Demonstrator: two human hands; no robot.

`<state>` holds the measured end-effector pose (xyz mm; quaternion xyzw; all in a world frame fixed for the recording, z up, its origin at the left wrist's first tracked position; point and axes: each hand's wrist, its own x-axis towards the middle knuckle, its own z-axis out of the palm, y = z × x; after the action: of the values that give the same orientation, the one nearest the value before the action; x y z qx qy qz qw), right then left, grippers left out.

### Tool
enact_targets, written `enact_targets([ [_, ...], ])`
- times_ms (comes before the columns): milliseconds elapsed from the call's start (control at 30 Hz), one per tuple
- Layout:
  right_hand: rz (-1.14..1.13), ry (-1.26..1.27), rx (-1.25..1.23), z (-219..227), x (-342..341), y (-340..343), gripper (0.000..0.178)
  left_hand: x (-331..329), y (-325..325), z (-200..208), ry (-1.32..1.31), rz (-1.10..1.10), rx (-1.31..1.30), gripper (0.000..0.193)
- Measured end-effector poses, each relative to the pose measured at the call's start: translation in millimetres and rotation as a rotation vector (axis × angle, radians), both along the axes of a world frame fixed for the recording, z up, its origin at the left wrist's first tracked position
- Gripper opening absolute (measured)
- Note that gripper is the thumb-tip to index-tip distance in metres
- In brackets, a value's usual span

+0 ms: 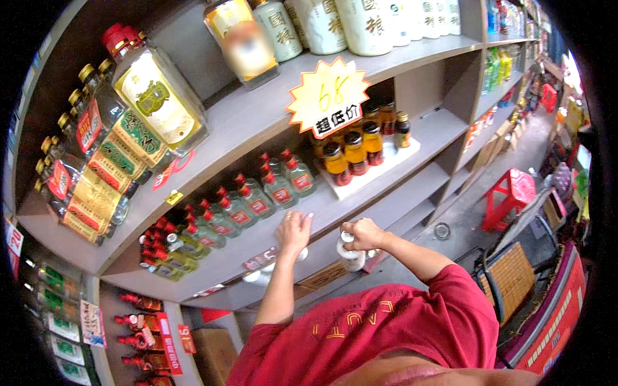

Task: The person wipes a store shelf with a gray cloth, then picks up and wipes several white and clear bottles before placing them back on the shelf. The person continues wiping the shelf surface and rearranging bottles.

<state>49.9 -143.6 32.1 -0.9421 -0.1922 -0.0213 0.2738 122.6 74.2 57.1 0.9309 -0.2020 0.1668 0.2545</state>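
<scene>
My right hand (364, 233) is closed round the top of a white bottle (351, 258), which hangs in front of the shelf with its pale cap showing by my fingers. My left hand (295, 231) reaches over the middle shelf (335, 219), fingers stretched out, and I see nothing in it. Just beyond its fingertips stand several small clear bottles (258, 204) with red caps and red labels. Pale round shapes (257, 276) show below my left forearm, too partly covered to name.
Dark-capped amber bottles (355, 147) stand on a white tray (407, 153). A yellow starburst sign (331, 96) hangs off the upper shelf, near large white bottles (365, 27). To the right are a red stool (508, 196) and a chair (510, 273) with a woven seat.
</scene>
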Motion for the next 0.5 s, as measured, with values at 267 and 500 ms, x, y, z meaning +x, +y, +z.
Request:
enact_targets([
  [267, -0.146, -0.151, 0.079, 208.4, -98.5, -106.9, 0.042, 4.6, -4.8, -7.9, -0.034, -0.025, -0.056, 0.036],
  [500, -0.243, -0.424, -0.008, 404.7, -97.4, -124.8, 0.037, -0.3, 6.1, -10.7, -0.13, -0.031, -0.094, 0.033],
])
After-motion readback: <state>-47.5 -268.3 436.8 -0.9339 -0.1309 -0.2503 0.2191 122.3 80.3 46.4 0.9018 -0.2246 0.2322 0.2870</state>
